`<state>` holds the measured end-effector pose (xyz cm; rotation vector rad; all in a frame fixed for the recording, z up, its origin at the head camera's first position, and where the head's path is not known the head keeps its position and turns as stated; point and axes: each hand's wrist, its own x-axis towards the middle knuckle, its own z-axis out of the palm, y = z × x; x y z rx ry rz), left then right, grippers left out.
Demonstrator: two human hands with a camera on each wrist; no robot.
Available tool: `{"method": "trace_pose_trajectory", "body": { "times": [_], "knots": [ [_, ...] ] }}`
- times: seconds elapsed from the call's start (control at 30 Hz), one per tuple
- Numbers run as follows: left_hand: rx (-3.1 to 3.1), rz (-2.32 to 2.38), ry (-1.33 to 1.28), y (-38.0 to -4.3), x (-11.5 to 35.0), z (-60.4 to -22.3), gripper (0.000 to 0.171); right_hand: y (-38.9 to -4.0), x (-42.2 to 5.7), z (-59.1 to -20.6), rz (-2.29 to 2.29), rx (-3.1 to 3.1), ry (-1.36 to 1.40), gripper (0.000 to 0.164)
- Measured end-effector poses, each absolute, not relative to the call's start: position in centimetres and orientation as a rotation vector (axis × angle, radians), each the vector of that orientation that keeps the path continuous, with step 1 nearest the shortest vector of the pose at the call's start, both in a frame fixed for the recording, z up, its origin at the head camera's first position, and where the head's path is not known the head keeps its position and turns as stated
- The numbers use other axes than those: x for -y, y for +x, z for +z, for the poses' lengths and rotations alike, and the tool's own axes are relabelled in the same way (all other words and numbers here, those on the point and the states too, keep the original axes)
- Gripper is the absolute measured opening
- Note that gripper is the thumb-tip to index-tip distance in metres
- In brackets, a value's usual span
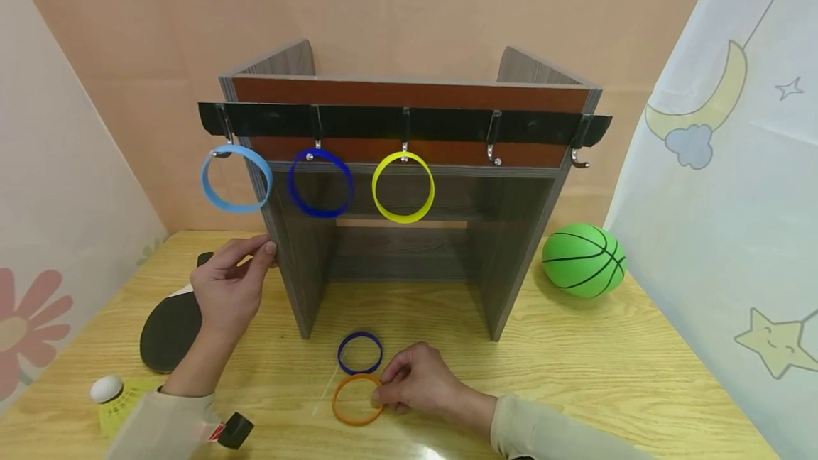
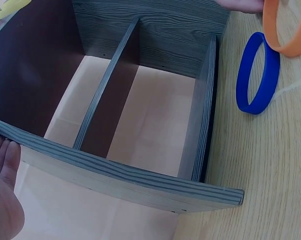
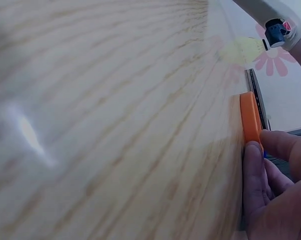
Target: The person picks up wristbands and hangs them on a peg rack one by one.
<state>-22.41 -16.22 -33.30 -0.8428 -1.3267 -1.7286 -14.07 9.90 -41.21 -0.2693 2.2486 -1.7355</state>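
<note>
In the head view my right hand (image 1: 422, 383) pinches the right side of an orange wristband (image 1: 346, 419) between thumb and fingers. In the right wrist view the orange band (image 3: 251, 117) appears edge-on, low over the tabletop. Just behind it a dark blue wristband (image 1: 361, 334) lies on the table. My left hand (image 1: 231, 279) grips the front edge of the left side panel of a grey wooden shelf (image 1: 290, 261). Above, light blue (image 1: 236, 209), dark blue (image 1: 321, 213) and yellow (image 1: 403, 218) wristbands hang from hooks on a black strip (image 1: 364, 123).
Two hooks at the strip's right end, one of them a silver hook (image 1: 493, 155), carry no band. A green ball (image 1: 584, 260) sits right of the shelf. At left lie a black paddle (image 1: 169, 336) and a yellow shuttlecock (image 1: 121, 403). Printed cloth (image 1: 716, 233) borders the table's right side.
</note>
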Motion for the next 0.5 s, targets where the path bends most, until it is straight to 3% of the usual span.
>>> {"method": "trace_pose_trajectory", "body": {
  "times": [0.5],
  "knots": [
    [1.322,-1.743,-0.849,-22.36,16.22,-33.27,0.012,-14.23,-9.97,-42.02,-1.753,-2.264,-0.299,0.008]
  ]
}}
